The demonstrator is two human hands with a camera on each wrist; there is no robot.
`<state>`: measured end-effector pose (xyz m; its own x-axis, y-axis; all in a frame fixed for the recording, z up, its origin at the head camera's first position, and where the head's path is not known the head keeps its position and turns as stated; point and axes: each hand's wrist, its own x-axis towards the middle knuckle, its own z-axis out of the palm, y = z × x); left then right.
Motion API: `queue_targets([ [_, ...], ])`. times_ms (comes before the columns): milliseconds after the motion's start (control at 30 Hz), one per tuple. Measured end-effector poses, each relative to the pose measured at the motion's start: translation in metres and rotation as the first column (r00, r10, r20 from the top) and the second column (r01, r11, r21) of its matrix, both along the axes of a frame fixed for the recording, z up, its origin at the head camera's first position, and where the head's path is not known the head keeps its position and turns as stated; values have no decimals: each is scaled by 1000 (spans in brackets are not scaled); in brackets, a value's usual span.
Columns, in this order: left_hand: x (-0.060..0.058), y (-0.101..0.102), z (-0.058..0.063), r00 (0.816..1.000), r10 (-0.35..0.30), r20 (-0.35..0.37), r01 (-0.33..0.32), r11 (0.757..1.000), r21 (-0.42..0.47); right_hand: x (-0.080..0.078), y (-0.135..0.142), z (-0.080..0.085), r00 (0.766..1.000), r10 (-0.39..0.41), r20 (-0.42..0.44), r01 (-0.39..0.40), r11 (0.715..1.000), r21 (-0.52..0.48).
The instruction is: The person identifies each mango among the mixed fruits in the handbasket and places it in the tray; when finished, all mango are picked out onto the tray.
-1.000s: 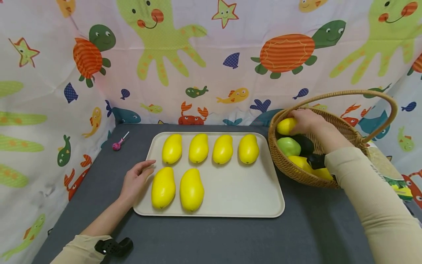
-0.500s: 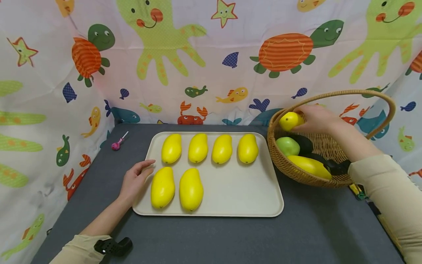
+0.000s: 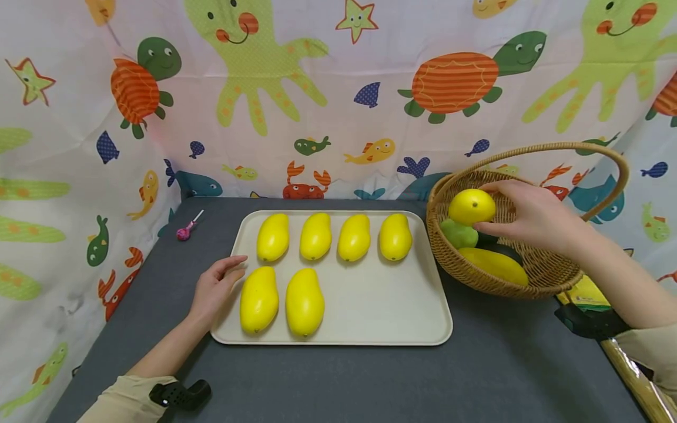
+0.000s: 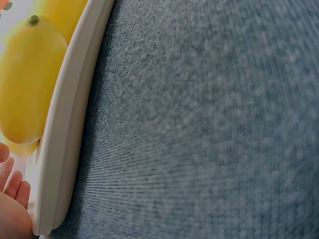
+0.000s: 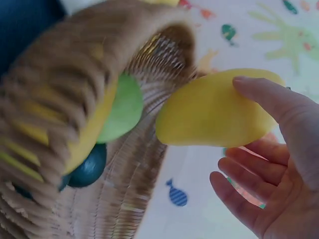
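My right hand [image 3: 536, 214] pinches a yellow mango [image 3: 472, 207] between thumb and fingers, over the left side of a wicker basket [image 3: 555, 267]. The right wrist view shows the thumb lying across the mango [image 5: 214, 109], with the lower fingers spread away from it. Inside the basket are a green fruit [image 3: 459, 234], another yellow fruit [image 3: 498, 266] and dark fruit [image 3: 505, 251]. On a cream tray [image 3: 381, 305], several mangoes [image 3: 315, 236] form a back row, and two more [image 3: 305, 302] lie front left. My left hand [image 3: 217, 294] rests at the tray's left rim, fingers relaxed.
The basket's arched handle [image 3: 555, 147] rises above the right hand. A pink lollipop [image 3: 183, 233] lies at the back left of the grey table. Right of the basket are a yellow packet [image 3: 587, 292] and a shiny gold item [image 3: 642, 376]. A patterned curtain [image 3: 338, 76] stands behind.
My right hand has lifted the mango up from among the basket's fruit and drawn it slightly toward me. The left hand has stayed at the tray rim.
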<state>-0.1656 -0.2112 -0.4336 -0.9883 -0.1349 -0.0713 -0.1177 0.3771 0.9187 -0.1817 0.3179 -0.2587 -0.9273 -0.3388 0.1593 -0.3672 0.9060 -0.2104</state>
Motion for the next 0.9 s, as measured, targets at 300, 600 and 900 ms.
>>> queue_targets([
  [300, -1, -2, -2, 1000, -2, -10, 2, 1000, -6, 39, -32, 4, 991, 10, -134, -26, 993, -118],
  [600, -1, -2, -4, 1000, -2, -16, 2, 1000, -7, 52, -75, -20, 965, 174, -197, -216, 952, -217],
  [900, -1, -3, -5, 1000, -2, -28, 2, 1000, -14, 47, -112, -70, 951, 286, -115, -309, 883, -354],
])
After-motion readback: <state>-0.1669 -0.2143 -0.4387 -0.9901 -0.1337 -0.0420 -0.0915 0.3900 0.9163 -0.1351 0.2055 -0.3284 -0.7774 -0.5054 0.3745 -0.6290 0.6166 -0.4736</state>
